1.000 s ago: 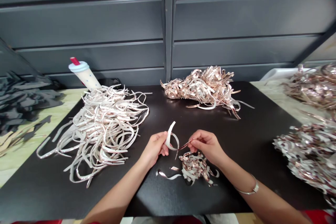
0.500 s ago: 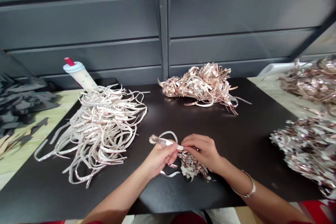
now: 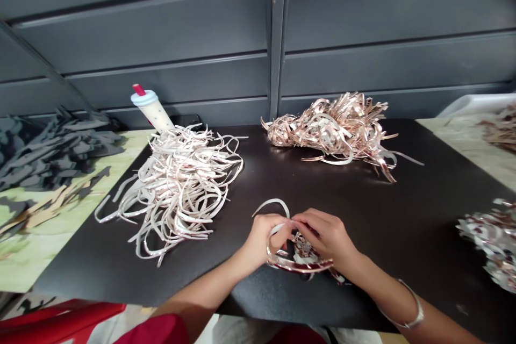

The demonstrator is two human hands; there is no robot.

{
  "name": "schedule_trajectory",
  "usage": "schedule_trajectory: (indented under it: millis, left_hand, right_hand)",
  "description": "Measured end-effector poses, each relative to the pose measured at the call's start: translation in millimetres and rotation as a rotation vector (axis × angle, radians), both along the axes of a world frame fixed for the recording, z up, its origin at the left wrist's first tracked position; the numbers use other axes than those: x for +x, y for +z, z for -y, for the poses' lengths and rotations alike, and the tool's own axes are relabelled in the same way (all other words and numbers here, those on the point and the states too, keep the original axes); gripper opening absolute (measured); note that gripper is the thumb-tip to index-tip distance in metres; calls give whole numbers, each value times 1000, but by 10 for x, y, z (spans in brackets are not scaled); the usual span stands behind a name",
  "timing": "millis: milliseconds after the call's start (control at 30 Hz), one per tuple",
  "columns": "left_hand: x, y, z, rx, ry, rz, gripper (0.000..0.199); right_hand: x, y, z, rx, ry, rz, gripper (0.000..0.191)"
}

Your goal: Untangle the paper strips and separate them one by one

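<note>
My left hand [image 3: 262,239] is closed in a pinch on a narrow strip [image 3: 296,266], metallic rose-gold on one side and white on the other. The strip bows down in a loop in front of both hands. My right hand [image 3: 328,234] has its thumb and fingers pinched together, meeting the left fingertips at the strip. Under the hands lies a small heap of crinkled shiny scraps [image 3: 305,247], partly covered by them. Another white strip [image 3: 274,202] curls up behind my left hand. The exact contact at the fingertips is hidden.
On the black table mat [image 3: 250,172] lie a big pile of white strips [image 3: 185,183] at left and a rose-gold pile [image 3: 334,123] behind. A tumbler [image 3: 155,110] stands back left. Dark cut pieces [image 3: 60,145] lie far left, shiny scraps [image 3: 494,242] at right.
The view has swung left, so things sit further right. The strip that stuck up past my left hand now loops down before both hands, and the fingertips have come together.
</note>
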State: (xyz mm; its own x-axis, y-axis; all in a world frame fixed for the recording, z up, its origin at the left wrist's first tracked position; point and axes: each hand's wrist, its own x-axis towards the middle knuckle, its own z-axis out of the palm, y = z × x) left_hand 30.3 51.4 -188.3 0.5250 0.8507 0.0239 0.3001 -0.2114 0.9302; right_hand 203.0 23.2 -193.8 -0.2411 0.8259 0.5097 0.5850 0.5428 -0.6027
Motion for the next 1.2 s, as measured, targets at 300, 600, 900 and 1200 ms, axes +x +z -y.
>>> schedule_trajectory:
  millis: [300,600,900,1200]
  left_hand:
    - [12,-30,37,254,-14,-84,38]
    - [25,-39,68,248,-55,-101,40]
    - [28,-8,55,205,-16,-56,41]
    - [32,-29,60,317,-51,-86,35]
  right_hand:
    - [26,-48,-1,-65,19,71,20]
    - [-45,-12,19,-56,-61,108,22]
    - [27,39,-4,-157,17,-49,16]
    - [59,80,-13,-168,40,23,18]
